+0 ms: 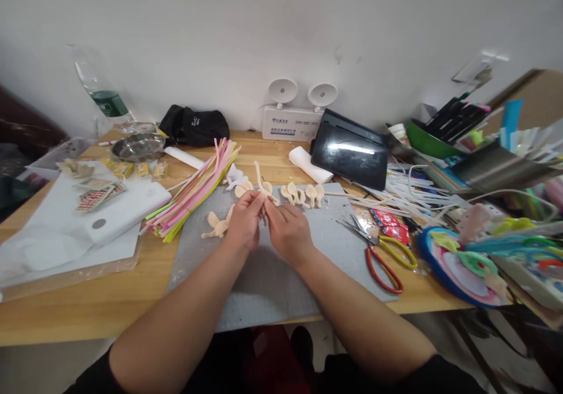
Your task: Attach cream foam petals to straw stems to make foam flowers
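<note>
My left hand [247,219] and my right hand [288,230] meet fingertip to fingertip over a grey mat [268,294]. Both are closed in a pinch on a beige pipe cleaner [257,174], whose free end sticks up above the fingers. Looped beige pipe-cleaner shapes [215,225] lie left of my left hand, partly hidden by it. More beige loops [314,194] rest on the mat beyond my right hand. A small white pipe-cleaner piece [236,178] sits at the mat's far left.
A bundle of coloured pipe cleaners [197,192] lies left of the mat. Scissors with red and yellow handles [378,247] rest at its right edge, beside red packets [390,226]. A black tablet-like device [349,150], emergency light [290,121], metal bowl [138,146] and blue-rimmed disc [461,271] surround it.
</note>
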Demonstrator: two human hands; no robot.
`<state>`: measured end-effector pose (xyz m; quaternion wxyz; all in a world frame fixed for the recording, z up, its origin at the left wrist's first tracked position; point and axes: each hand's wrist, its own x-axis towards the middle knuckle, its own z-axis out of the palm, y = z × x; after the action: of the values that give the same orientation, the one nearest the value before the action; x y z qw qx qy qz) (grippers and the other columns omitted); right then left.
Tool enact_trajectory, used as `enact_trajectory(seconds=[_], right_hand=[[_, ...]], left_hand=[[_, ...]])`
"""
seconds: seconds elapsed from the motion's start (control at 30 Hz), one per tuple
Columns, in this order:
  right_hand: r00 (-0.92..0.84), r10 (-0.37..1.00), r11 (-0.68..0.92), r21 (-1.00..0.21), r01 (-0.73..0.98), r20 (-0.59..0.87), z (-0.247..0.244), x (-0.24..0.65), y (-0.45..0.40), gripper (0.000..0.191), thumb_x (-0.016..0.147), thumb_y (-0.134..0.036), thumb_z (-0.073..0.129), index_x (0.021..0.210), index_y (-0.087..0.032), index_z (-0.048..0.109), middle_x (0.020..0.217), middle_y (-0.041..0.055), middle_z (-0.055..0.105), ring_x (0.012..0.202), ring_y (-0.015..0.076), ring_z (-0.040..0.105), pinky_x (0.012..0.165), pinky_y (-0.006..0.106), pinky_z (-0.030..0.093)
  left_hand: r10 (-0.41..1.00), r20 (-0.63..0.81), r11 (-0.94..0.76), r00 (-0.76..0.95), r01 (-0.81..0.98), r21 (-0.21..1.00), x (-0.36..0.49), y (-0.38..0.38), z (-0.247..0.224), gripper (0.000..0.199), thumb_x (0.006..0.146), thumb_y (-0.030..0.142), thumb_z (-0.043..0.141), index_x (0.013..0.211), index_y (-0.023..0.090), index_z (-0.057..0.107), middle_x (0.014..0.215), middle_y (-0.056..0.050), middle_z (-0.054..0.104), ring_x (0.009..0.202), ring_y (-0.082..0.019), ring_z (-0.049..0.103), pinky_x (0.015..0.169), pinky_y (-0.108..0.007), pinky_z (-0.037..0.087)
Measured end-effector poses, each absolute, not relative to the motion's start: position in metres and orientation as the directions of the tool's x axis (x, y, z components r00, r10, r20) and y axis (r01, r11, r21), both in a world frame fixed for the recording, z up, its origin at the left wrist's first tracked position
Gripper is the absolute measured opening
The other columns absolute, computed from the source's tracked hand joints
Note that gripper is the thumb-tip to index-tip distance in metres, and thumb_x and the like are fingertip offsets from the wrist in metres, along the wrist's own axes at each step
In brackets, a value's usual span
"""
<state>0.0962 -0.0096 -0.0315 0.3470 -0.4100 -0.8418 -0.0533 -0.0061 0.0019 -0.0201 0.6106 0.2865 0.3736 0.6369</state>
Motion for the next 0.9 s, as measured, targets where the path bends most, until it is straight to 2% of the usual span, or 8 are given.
enact_trajectory(seconds=[0.1, 0.17, 0.27, 0.33, 0.43, 0.57, 0.77, 0.9], right_hand=[[-0.443, 0.629, 0.699, -0.215, 0.682, 0.639, -0.030, 0.095, -0.012, 0.034, 0.082, -0.012, 0.037, 0.112, -0.007, 0.052, 0.086, 0.0129, 0.064, 0.080, 0.0198, 0.055, 0.076, 0.033, 0.043], [-0.417, 0.616, 0.727, -0.278, 0.628, 0.669, -0.025, 0.098, -0.014, 0.028, 0.082, -0.015, 0.041, 0.105, -0.010, 0.057, 0.087, 0.0109, 0.064, 0.081, 0.0185, 0.055, 0.077, 0.032, 0.043], [-0.205, 0.664, 0.676, -0.460, 0.575, 0.719, -0.016, 0.107, -0.014, 0.019, 0.080, -0.021, 0.047, 0.091, -0.015, 0.062, 0.085, 0.0078, 0.064, 0.081, 0.0167, 0.055, 0.076, 0.031, 0.043], [-0.096, 0.737, 0.610, -0.596, 0.522, 0.669, -0.013, 0.114, -0.011, 0.017, 0.080, -0.024, 0.048, 0.085, -0.016, 0.062, 0.079, 0.0057, 0.064, 0.076, 0.0147, 0.055, 0.071, 0.028, 0.043], [-0.109, 0.823, 0.542, -0.713, 0.445, 0.558, -0.011, 0.121, -0.003, 0.016, 0.078, -0.025, 0.049, 0.072, -0.018, 0.061, 0.066, 0.0018, 0.060, 0.063, 0.0116, 0.053, 0.060, 0.024, 0.041], [-0.153, 0.861, 0.503, -0.762, 0.408, 0.486, -0.010, 0.127, 0.005, 0.014, 0.075, -0.022, 0.050, 0.065, -0.018, 0.057, 0.063, -0.0003, 0.056, 0.060, 0.0100, 0.050, 0.056, 0.022, 0.039], [-0.163, 0.916, 0.400, -0.811, 0.428, 0.366, -0.015, 0.134, 0.013, 0.015, 0.078, -0.028, 0.044, 0.068, -0.018, 0.051, 0.059, -0.0022, 0.052, 0.055, 0.0094, 0.047, 0.053, 0.022, 0.036], [-0.236, 0.921, 0.382, -0.840, 0.385, 0.311, -0.015, 0.137, 0.014, 0.015, 0.077, -0.029, 0.046, 0.070, -0.019, 0.053, 0.060, -0.0027, 0.053, 0.054, 0.0089, 0.048, 0.052, 0.021, 0.037]], left_hand=[[0.991, -0.111, 0.046, -0.081, -0.567, 0.823, -0.007, 0.002, -0.019, 0.012, 0.069, 0.025, 0.057, 0.070, 0.017, 0.047, 0.058, 0.005, 0.053, 0.052, -0.007, 0.050, 0.053, -0.020, 0.038], [0.991, -0.084, 0.015, -0.107, -0.523, 0.852, -0.008, 0.002, -0.017, 0.013, 0.070, 0.025, 0.055, 0.068, 0.017, 0.045, 0.057, 0.005, 0.052, 0.051, -0.006, 0.049, 0.053, -0.020, 0.038], [0.996, 0.034, -0.061, -0.088, -0.330, 0.942, -0.009, -0.001, -0.013, 0.014, 0.072, 0.027, 0.054, 0.066, 0.017, 0.046, 0.053, 0.006, 0.050, 0.047, -0.005, 0.045, 0.049, -0.018, 0.035], [0.997, 0.077, -0.074, 0.009, -0.198, 0.977, -0.008, -0.003, -0.011, 0.016, 0.072, 0.029, 0.054, 0.066, 0.016, 0.047, 0.050, 0.006, 0.048, 0.044, -0.005, 0.042, 0.045, -0.018, 0.033], [0.993, 0.053, -0.046, 0.105, -0.063, 0.997, -0.006, -0.004, -0.011, 0.020, 0.072, 0.032, 0.055, 0.064, 0.016, 0.048, 0.051, 0.005, 0.048, 0.043, -0.005, 0.041, 0.044, -0.019, 0.031], [0.982, -0.017, 0.002, 0.189, 0.078, 0.997, -0.007, -0.004, -0.012, 0.022, 0.070, 0.035, 0.057, 0.065, 0.015, 0.051, 0.054, 0.003, 0.051, 0.044, -0.006, 0.043, 0.045, -0.019, 0.032], [0.955, -0.065, 0.005, 0.291, 0.201, 0.980, -0.015, -0.003, -0.006, 0.022, 0.068, 0.034, 0.058, 0.062, 0.013, 0.054, 0.055, 0.002, 0.051, 0.050, -0.007, 0.045, 0.051, -0.020, 0.034], [0.947, -0.085, 0.003, 0.309, 0.256, 0.967, -0.020, -0.001, -0.006, 0.026, 0.067, 0.036, 0.058, 0.055, 0.014, 0.053, 0.049, 0.003, 0.049, 0.048, -0.008, 0.043, 0.050, -0.021, 0.032]])
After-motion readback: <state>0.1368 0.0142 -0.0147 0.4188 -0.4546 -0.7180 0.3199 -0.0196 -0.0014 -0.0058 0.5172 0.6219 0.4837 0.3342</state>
